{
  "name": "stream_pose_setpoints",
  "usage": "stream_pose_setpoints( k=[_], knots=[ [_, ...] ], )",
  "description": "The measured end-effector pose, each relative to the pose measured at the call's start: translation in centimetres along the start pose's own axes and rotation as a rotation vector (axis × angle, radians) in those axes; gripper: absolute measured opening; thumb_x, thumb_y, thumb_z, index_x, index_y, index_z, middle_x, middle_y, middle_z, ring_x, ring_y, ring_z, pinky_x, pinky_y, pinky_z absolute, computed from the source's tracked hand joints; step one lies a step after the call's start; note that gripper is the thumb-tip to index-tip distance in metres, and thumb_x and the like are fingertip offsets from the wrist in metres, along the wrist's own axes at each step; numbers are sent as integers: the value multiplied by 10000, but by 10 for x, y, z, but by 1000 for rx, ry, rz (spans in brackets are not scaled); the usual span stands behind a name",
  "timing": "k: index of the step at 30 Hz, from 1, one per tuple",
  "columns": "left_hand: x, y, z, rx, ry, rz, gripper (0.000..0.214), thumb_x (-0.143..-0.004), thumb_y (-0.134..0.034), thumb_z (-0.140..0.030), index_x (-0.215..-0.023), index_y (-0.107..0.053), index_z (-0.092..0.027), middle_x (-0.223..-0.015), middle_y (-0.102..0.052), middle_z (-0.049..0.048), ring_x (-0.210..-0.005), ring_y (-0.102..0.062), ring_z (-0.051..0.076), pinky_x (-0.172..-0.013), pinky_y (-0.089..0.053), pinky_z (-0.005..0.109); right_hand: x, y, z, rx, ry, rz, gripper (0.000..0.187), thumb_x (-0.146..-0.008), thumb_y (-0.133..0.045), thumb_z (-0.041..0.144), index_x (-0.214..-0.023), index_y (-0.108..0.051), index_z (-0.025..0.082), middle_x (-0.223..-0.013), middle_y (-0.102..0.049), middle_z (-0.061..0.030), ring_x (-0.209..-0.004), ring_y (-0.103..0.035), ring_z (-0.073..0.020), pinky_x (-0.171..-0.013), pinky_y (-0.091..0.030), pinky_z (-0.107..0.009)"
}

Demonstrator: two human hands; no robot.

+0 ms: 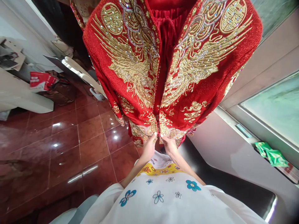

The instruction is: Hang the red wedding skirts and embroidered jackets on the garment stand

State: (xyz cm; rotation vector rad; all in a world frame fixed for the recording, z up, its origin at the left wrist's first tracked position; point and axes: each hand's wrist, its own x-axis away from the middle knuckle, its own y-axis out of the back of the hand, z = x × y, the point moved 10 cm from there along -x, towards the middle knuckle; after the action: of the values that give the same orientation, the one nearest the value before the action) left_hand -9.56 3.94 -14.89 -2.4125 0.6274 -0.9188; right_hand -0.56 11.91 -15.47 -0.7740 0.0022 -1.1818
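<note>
A red jacket [187,62] with heavy gold and sequin embroidery hangs upright in front of me, its front opening running down the middle. My left hand [149,146] pinches the bottom hem of the left panel next to the opening. My right hand [168,144] grips the hem of the right panel just across from it. Both hands are closed on the cloth, almost touching each other. A darker red garment [167,28] shows inside the open front.
Glossy red floor tiles [77,146] spread out to the left. A white chair [81,74] and a red-and-white box [40,81] stand behind. A window sill [261,140] with a green packet [272,154] runs along the right. A dark surface [233,186] lies below it.
</note>
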Motion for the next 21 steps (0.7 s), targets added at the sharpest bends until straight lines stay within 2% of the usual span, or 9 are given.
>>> stream_pose_setpoints(
  k=[6,11,21],
  knots=[
    [-2,-2,0,10,-13,25,478,-680,-727,-163,-1135,-597,-233,-1096,-674,51,-1165,-556,223,-1044,-410,385,1,-2,-5,24,-35,-9,443,-511,-770,201,-924,-612,185,-909,-685,-31,-911,-633,-217,-919,-504,-388],
    [-1,-3,-3,-51,-5,18,382,-691,-721,-165,-1063,-644,-195,-1056,-691,72,-1179,-543,247,-1059,-396,374,4,-4,-5,3,-50,-13,458,-506,-774,185,-933,-609,188,-887,-688,-23,-908,-634,-215,-912,-505,-377],
    [-5,-5,1,-15,9,56,442,-747,-656,-154,-1174,-583,-238,-1146,-656,47,-1150,-565,207,-1024,-430,359,1,1,-4,31,-23,-30,512,-504,-770,202,-980,-581,214,-952,-685,-19,-963,-621,-229,-920,-504,-392]
  ],
)
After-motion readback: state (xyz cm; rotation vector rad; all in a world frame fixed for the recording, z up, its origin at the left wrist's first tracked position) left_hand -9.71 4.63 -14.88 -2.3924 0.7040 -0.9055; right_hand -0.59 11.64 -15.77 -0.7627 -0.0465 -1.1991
